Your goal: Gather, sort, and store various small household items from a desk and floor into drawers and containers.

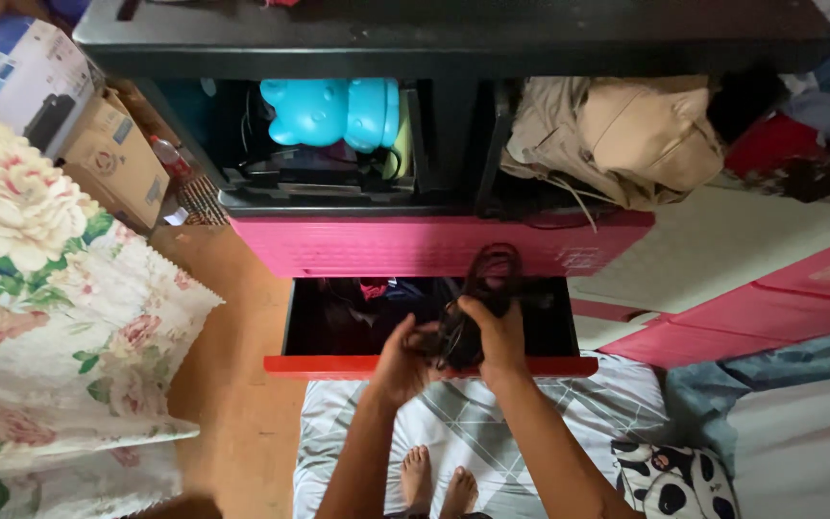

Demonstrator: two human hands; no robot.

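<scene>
Gripping a dark bundled cord (477, 298), the left hand (403, 360) and right hand (500, 338) are clamping their fingers on it above the open red drawer (429, 365), at six o'clock from the pink drawer (425, 245).

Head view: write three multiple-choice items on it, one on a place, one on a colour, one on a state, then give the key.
1. Where is the dark bundle?
A. on the floor
B. in both hands over the open drawer
C. on top of the cabinet

2. What colour is the bear-shaped toy?
A. blue
B. yellow
C. white

3. How is the red-fronted drawer?
A. shut
B. taken out
C. pulled open

Key: B, the left hand and right hand grip it above the drawer; A, it is plainly turquoise blue; C, its inside shows.
</scene>
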